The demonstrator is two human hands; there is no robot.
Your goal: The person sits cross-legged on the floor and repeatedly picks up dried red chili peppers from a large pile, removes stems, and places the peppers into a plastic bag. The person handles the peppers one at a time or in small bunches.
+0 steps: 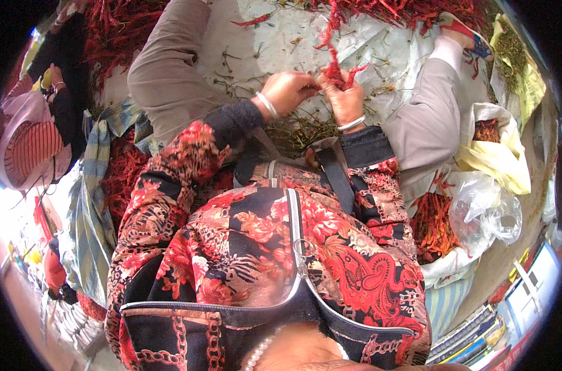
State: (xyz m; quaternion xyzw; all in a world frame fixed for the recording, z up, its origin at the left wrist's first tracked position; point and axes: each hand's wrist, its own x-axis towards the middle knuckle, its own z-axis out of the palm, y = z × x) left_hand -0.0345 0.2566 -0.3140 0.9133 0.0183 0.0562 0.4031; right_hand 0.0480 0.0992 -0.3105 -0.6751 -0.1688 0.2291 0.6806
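Note:
My right hand point(346, 99), with a white bangle at the wrist, grips a bunch of long wrinkled red chili peppers point(335, 69). One strand of them stretches up towards the red heap at the top. My left hand point(285, 92), also wearing a white bangle, is just left of it. Its fingers are bent together near the right thumb and the peppers; blur hides whether they pinch a stem. Both hands are above a pale sheet point(276, 51) strewn with loose green-brown stems. A pile of stems point(299, 134) lies close below the hands, between my legs.
Heaps of red chili peppers point(397, 11) lie ahead and at upper left. To the right stand a white sack of peppers point(448, 273), a clear plastic bag point(485, 208) and another open sack point(517, 134). A striped cloth point(88, 222) hangs at left, near another person point(35, 134).

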